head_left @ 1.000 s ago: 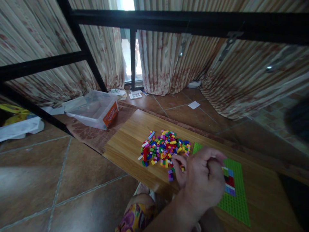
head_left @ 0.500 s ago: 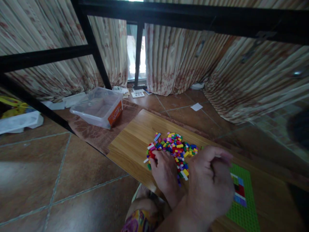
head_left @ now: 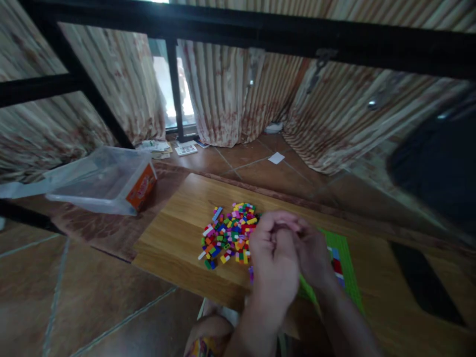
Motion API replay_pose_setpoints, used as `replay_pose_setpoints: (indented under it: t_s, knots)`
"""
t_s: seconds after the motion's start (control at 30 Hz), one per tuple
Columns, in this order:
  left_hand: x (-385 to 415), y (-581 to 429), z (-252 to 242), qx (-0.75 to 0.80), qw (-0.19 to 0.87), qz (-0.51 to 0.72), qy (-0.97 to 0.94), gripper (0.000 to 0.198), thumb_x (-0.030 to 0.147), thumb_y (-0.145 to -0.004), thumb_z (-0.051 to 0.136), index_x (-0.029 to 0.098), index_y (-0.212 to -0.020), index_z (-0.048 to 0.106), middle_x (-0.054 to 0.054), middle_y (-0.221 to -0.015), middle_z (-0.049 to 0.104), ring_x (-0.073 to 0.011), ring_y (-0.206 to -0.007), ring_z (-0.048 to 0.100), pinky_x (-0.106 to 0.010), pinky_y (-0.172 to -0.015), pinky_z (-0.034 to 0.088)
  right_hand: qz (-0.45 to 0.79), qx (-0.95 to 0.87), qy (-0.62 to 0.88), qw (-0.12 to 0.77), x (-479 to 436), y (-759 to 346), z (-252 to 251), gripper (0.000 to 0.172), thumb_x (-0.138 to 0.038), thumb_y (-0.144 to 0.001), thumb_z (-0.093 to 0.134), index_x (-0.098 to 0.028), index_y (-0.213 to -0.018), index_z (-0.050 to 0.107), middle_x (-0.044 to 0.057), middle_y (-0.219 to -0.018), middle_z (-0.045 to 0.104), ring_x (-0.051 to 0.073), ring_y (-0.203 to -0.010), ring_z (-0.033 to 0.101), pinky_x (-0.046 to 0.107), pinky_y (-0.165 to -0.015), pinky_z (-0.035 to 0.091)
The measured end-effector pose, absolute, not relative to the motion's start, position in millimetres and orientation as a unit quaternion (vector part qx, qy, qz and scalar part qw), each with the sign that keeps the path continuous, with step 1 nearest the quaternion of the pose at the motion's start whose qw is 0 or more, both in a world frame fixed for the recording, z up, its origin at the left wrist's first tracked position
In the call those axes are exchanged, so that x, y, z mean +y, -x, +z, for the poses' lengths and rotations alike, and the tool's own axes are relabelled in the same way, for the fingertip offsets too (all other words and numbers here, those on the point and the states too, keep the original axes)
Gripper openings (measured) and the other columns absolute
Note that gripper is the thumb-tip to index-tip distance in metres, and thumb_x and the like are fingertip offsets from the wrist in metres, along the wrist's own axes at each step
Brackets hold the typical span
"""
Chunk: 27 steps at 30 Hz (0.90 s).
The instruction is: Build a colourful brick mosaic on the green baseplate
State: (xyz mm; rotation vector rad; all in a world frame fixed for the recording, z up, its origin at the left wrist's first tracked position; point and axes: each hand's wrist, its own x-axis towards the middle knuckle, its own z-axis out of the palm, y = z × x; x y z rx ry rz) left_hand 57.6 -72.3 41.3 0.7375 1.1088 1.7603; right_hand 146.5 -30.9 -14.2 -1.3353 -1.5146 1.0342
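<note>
Bricks (head_left: 231, 232), piled on the table (head_left: 174, 223) beside left hand (head_left: 274, 258) and right hand (head_left: 314, 253) held together, with grip on any piece impossible to tell; presumably light, stiff, slick, best pinched by opposite sides.

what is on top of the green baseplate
Light blue, red, white and purple bricks show on the green baseplate. The left hand and right hand hide much of it; what lies there cannot be seen.
</note>
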Motion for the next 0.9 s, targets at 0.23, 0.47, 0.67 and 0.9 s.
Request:
replay_pose_setpoints:
  t_s: [0.23, 0.47, 0.67, 0.9]
  knots:
    - [-56.2, -58.4, 23.6, 0.517, 0.477, 0.632, -0.324, 0.01, 0.02, -0.078, 0.055, 0.016, -0.083, 0.062, 0.002, -0.07, 0.061, -0.0082, -0.058, 0.051, -0.019, -0.055, 0.041, 0.475, -0.366, 0.545, 0.587, -11.6, -238.8, -8.2, 0.028, -0.039, -0.061, 0.081, -0.021, -0.081, 0.073, 0.0, -0.076, 0.07, 0.01, -0.062, 0.06, 0.025, -0.06, 0.054]
    - [-50.7, -80.5, -3.3, 0.591, 0.424, 0.404, -0.555, 0.024, 0.022, -0.086, 0.049, 0.015, -0.103, 0.065, -0.008, -0.097, 0.068, -0.0159, -0.08, 0.063, -0.028, -0.074, 0.049, 0.496, -0.389, 0.589, 0.506, -18.1, -264.8, -23.6, 0.031, -0.036, -0.058, 0.082, -0.02, -0.084, 0.075, 0.002, -0.074, 0.073, 0.016, -0.066, 0.065, 0.031, -0.066, 0.053]
    - [-44.8, -100.5, -14.3, 0.652, 0.313, 0.244, -0.646, 0.037, 0.012, -0.085, 0.045, 0.012, -0.118, 0.06, -0.015, -0.115, 0.063, -0.0216, -0.104, 0.062, -0.034, -0.094, 0.046, 0.344, -0.56, 0.631, 0.412, -19.2, -272.2, -32.9, 0.023, -0.04, -0.077, 0.063, -0.023, -0.086, 0.075, 0.004, -0.089, 0.075, 0.022, -0.085, 0.068, 0.038, -0.083, 0.05]
    - [-44.4, -120.1, -25.0, 0.622, 0.334, 0.218, -0.674, 0.042, 0.008, -0.084, 0.04, 0.01, -0.123, 0.057, -0.016, -0.123, 0.061, -0.0221, -0.115, 0.057, -0.034, -0.102, 0.042, 0.31, -0.621, 0.62, 0.365, -15.4, -272.2, -45.2, 0.02, -0.036, -0.081, 0.059, -0.024, -0.086, 0.074, 0.004, -0.093, 0.074, 0.022, -0.093, 0.067, 0.038, -0.09, 0.047]
